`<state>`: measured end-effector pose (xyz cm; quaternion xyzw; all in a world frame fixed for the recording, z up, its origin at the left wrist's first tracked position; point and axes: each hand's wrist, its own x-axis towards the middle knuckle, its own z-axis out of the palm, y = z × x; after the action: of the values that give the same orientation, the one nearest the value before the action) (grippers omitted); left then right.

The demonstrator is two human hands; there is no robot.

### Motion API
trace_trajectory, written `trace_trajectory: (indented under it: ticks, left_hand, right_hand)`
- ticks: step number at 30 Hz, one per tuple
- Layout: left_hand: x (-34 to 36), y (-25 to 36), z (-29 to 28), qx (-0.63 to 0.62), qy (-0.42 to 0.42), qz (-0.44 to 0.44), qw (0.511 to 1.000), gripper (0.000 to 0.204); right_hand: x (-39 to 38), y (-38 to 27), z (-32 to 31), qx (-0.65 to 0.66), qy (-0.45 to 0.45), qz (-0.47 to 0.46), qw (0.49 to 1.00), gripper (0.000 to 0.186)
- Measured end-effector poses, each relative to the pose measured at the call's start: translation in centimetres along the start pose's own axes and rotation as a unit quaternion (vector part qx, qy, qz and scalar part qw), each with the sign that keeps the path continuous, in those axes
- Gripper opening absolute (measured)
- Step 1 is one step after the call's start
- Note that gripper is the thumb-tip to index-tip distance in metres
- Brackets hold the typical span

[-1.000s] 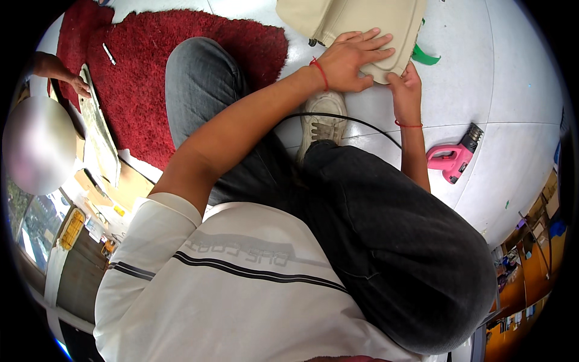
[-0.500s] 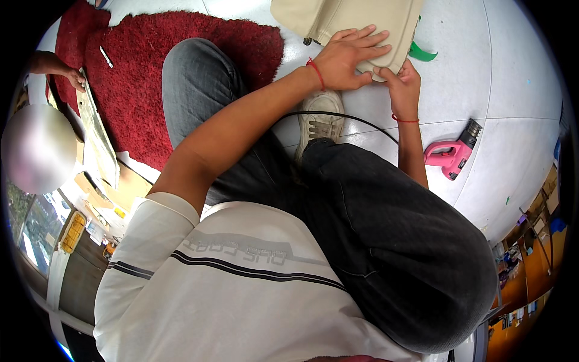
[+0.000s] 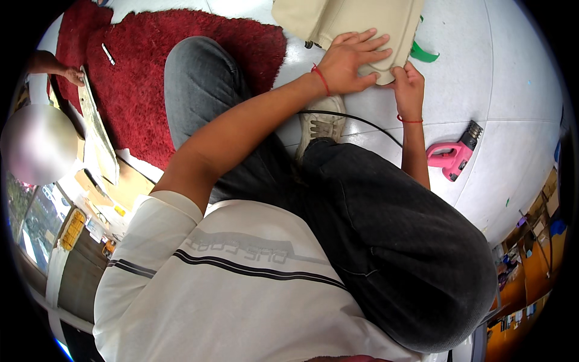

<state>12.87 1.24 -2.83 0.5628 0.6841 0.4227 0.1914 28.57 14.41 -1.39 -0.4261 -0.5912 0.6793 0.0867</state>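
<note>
- Left hand (image 3: 353, 65) lies flat and spread atop a beige panel (image 3: 369, 19), whose visible length runs near to far.
- Right hand (image 3: 409, 92), nearer the right edge, pinches the panel's near corner.

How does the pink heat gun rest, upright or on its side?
On its side: seen from above, the heat gun shows its side profile, nozzle included, against the pale floor.

pale tiled floor (image 3: 518, 157) | shaggy red rug (image 3: 136, 72) | bright window (image 3: 40, 224) left
</note>
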Motion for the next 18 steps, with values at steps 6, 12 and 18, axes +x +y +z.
trace_trajectory:
  ticks: [6,12,18]
  left_hand:
    - [0.5,-0.6,2.5,-0.02,0.074,0.009,0.997,0.067]
    - [-0.4,1.2,4.2,0.118,0.101,-0.013,0.988,0.058]
    - [0.5,2.7,3.2,0.179,0.078,-0.049,0.979,0.071]
  right_hand:
    - [1.6,4.9,-3.2,-0.096,0.037,-0.033,0.994,0.036]
    - [0.0,2.9,-1.0,-0.064,0.003,0.01,0.998,0.022]
    - [0.5,3.1,-0.7,0.043,-0.018,0.067,0.997,0.034]
